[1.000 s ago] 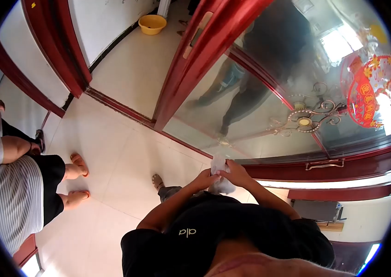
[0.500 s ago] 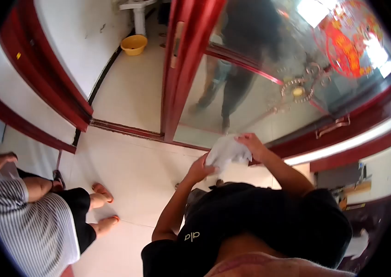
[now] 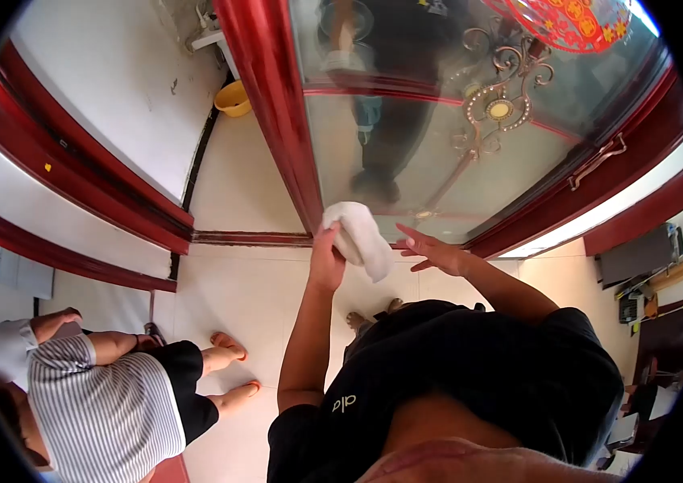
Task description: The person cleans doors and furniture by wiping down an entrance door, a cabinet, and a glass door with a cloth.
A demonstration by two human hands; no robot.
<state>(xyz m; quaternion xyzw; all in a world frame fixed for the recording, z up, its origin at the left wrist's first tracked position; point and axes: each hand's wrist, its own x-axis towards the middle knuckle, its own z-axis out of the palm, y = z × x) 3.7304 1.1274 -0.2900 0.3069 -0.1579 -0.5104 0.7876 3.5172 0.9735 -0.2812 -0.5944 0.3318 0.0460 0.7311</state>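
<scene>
A bunched white cloth (image 3: 360,233) hangs from my left hand (image 3: 326,262), whose fingers are closed around its left side. To the right of the cloth and apart from it, my right hand (image 3: 436,253) has its fingers spread and holds nothing. Just beyond both hands stands a glass door panel (image 3: 414,161) in a dark red frame (image 3: 271,121). Its glass carries a scrolled metal ornament (image 3: 499,110) and a red-and-gold round decoration (image 3: 587,24). Blurred reflections show on the pane.
At left, another person in a striped shirt (image 3: 108,394) and orange sandals is close by. Beyond the open doorway, a yellow basin (image 3: 233,99) rests on the floor by the wall. A metal handle (image 3: 598,163) is on the door's right side. Pale floor tiles (image 3: 237,298) lie below.
Both hands held the cloth before; my right hand has let go and opened. The cloth is now bunched in my left hand. My view has shifted nearer the glass.
</scene>
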